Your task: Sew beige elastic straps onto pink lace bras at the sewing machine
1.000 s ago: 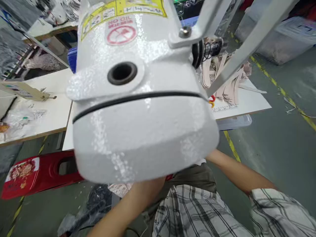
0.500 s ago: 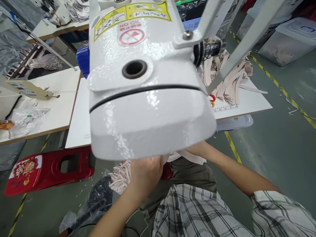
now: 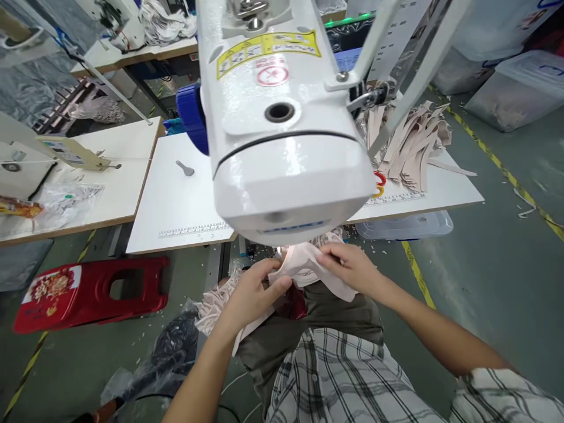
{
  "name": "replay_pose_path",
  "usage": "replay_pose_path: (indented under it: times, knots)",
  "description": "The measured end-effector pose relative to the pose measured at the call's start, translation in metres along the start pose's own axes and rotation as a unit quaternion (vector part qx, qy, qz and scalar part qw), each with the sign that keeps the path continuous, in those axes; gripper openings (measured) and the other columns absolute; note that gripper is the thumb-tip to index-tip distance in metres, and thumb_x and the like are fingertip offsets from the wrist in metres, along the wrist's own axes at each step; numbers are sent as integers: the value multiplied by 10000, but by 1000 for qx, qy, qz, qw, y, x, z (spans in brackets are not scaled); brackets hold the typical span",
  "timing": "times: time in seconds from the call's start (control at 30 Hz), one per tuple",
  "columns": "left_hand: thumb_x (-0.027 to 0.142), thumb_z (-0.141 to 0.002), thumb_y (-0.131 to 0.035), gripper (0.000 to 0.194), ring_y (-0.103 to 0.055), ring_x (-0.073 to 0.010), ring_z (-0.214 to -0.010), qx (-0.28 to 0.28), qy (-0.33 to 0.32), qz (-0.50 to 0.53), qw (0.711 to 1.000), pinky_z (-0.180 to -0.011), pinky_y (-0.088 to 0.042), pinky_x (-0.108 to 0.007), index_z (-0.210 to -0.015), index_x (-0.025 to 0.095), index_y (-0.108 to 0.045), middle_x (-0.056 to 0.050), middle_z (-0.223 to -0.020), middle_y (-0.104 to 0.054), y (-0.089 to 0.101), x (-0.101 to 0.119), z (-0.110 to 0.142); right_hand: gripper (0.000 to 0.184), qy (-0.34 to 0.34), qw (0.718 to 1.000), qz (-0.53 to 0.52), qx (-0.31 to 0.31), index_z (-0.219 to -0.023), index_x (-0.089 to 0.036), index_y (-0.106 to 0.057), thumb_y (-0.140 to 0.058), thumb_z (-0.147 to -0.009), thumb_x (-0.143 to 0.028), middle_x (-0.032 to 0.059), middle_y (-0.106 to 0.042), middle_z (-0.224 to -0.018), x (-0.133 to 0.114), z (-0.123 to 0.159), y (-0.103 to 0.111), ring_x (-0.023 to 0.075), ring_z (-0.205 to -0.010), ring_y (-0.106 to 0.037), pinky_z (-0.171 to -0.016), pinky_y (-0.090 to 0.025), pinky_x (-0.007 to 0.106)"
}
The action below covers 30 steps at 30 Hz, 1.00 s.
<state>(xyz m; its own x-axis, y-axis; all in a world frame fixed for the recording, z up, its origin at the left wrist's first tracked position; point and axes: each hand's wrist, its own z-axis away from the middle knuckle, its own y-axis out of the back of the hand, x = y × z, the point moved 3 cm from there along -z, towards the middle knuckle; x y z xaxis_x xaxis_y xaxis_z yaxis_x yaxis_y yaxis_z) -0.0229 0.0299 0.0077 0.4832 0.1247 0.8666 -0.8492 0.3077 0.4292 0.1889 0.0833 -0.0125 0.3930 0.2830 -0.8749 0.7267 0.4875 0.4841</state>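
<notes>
A white sewing machine head (image 3: 282,135) fills the upper middle and hides the needle area beneath it. Just below its front edge, both hands grip a pale pink fabric piece (image 3: 304,267). My left hand (image 3: 251,294) pinches the fabric's left side with curled fingers. My right hand (image 3: 352,267) holds its right side, fingers closed over the cloth. More pink lace fabric (image 3: 211,308) hangs over my lap to the left.
A white sewing table (image 3: 185,200) carries a stack of pink cut pieces (image 3: 414,147) at the right. A red plastic stool (image 3: 88,291) lies on the floor at left. Another table (image 3: 110,170) stands further left. Clear plastic bins (image 3: 520,82) sit at the far right.
The view has pulled back from the machine head. Both hands, earlier hidden under it, have come into sight holding the pink fabric piece.
</notes>
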Motion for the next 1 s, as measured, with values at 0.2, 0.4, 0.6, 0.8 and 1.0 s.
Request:
replay_pose_path:
  times: [0.2,0.4,0.6,0.8,1.0]
  knots:
    - [612,-896,-529,486,-503,-141,-622,-13,16,173,985,-579,-395,-241,-738,164,-631,-4,-663,-569,5,0,25,407,-74,937,-309,-148,-804,-188,-570,-554,-915,-579,-27,-495,-689,-49,33,-48,97,-603,-426,-559,-346,232]
    - [581,-879,-562,437,-448,-117,-559,29,101,142,984,-507,-354,-227,-773,163,-626,11,-655,-541,52,-18,56,550,-214,761,-592,-155,-989,-217,-626,-843,-637,-580,2,-640,-919,-46,-17,-124,127,-827,-587,-741,-490,243]
    - [442,-846,-602,254,-560,-203,-782,199,102,-52,973,-712,-460,-309,-766,201,-611,-34,-772,-604,30,-57,42,349,-229,803,-549,40,-751,-199,-612,-845,-657,-441,-28,-591,-688,5,-30,-140,115,-682,-577,-695,-520,240]
    - [525,-864,-509,393,-598,-187,-725,171,103,161,967,-680,-498,-299,-773,170,-648,-44,-724,-642,-37,-78,19,200,9,990,-122,71,-854,-227,-673,-583,-882,-403,68,-711,-893,26,-4,-123,237,-847,-654,-777,-551,401]
    - [445,-908,-488,322,-537,-148,-648,204,77,136,966,-629,-437,-256,-848,174,-651,-4,-690,-597,-38,-60,28,336,58,996,16,64,-1052,-223,-695,-534,-936,-494,72,-685,-846,30,15,-101,196,-719,-645,-656,-556,333]
